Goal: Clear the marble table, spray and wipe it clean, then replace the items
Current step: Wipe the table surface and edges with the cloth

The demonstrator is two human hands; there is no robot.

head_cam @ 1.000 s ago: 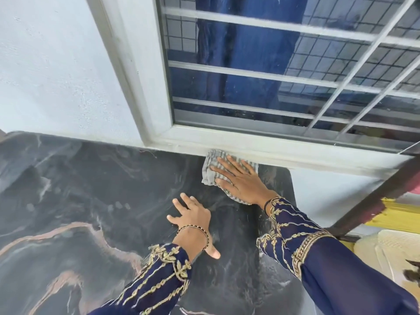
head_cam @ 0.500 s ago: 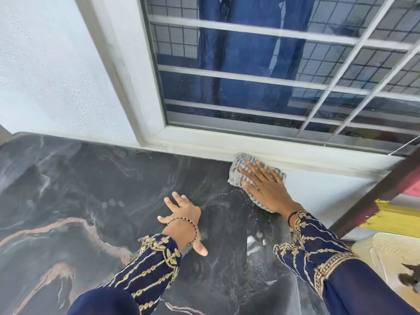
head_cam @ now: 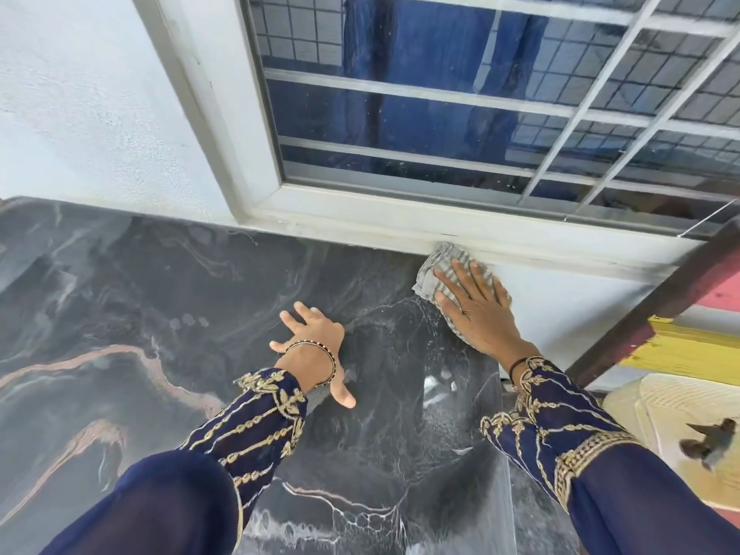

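Observation:
The dark marble table [head_cam: 132, 314] with pink and white veins fills the lower left and middle of the head view. My right hand [head_cam: 478, 310] presses flat on a grey striped cloth [head_cam: 434, 270] at the table's far right corner, under the window sill. The cloth is mostly covered by the fingers. My left hand [head_cam: 314, 346] rests flat on the marble with fingers spread, holding nothing, a hand's width to the left of the cloth. Wet streaks shine on the marble near the right edge.
A white wall and a barred window [head_cam: 480, 114] rise straight behind the table. The table's right edge [head_cam: 502, 414] drops off beside a brown rail [head_cam: 656, 310], a yellow board [head_cam: 696, 350] and a cream cushion [head_cam: 688, 426].
My right hand has slid the cloth rightward along the back edge toward the far right corner. My left hand has stayed planted on the marble.

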